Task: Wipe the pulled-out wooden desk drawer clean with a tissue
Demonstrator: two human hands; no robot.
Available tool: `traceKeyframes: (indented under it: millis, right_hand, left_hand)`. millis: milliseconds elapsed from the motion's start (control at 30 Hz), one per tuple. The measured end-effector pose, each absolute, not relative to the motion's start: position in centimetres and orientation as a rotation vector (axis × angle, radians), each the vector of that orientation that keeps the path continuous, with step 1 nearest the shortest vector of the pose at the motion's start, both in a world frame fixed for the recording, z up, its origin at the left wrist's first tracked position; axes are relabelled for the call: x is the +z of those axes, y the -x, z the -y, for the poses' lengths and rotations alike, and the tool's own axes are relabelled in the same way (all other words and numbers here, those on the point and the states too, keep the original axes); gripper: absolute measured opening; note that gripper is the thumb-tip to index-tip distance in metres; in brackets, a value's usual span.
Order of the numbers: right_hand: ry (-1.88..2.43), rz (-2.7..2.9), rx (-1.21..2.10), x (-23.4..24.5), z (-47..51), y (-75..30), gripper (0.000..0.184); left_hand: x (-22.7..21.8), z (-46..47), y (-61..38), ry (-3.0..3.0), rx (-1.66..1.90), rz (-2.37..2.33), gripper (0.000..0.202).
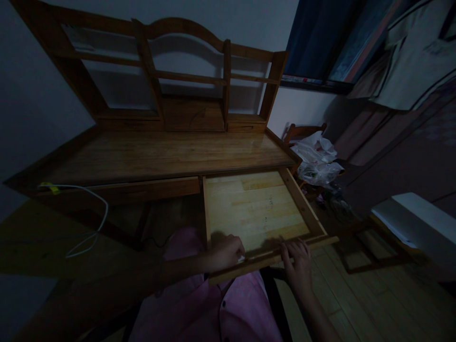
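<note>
A wooden drawer (256, 204) is pulled out of the desk toward me, and its pale bottom shows a few small dark marks. Inside its near left corner, my left hand (228, 251) is closed around a small white piece (241, 259), perhaps a tissue or cloth; most of it is hidden by the fingers. My right hand (296, 254) grips the drawer's front board from above, fingers curled over the top edge and thumb on my side. The board slants slightly, higher at the right.
The wooden desk (178, 152) carries a shelf unit (190, 76) at its back. A white cable (105, 213) hangs over the left edge. Plastic bags (317, 156) lie on a chair at the right. A white box-like object (420, 218) rests on a stool. My lap is under the drawer.
</note>
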State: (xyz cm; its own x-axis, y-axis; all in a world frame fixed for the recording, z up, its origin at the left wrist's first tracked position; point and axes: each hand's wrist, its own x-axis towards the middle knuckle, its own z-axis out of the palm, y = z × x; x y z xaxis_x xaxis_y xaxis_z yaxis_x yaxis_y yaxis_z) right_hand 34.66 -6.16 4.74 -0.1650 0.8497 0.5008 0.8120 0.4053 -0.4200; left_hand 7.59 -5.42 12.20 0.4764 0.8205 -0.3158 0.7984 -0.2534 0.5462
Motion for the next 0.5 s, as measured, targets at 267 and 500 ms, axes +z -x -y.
traceKeyframes:
  millis: [267,500]
  right_hand:
    - [1.407,1.994,0.059,4.5,6.1,-34.7,0.026]
    - [1.399,2.007,0.079,4.0,6.0,-35.1,0.024]
  left_hand:
    - [11.3,4.4,-10.7,-2.039,0.076,-1.335,0.035]
    - [10.0,3.4,-13.2,-1.896,0.223,-1.310,0.033]
